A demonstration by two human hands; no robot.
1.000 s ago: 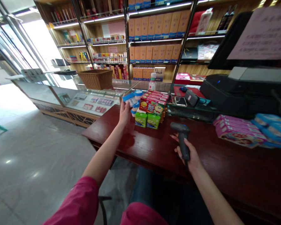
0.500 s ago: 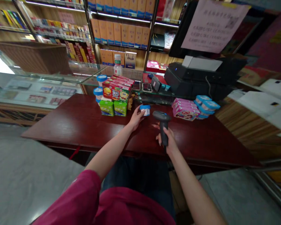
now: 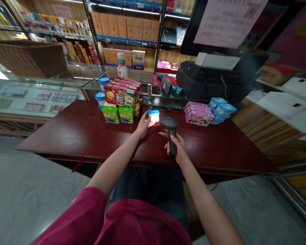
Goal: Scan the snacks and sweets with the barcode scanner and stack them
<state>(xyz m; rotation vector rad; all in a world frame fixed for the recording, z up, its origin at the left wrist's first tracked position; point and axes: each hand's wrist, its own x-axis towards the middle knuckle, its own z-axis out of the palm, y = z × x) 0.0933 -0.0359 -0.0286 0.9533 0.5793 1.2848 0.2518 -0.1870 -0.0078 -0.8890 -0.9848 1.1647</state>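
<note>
The person wears a short-sleeved top of deep magenta-red cloth, its left sleeve (image 3: 79, 217) ending above the elbow, the fabric plain and unmarked across the chest. Dark blue trousers (image 3: 148, 190) cover the lap. Both forearms are bare, and the 2 hands, left hand (image 3: 142, 125) and right hand (image 3: 175, 149), carry no visible rings, watch or gloves.

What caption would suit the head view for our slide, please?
Left hand holds a blue-lidded tub before the scanner gripped by the right hand.
</note>
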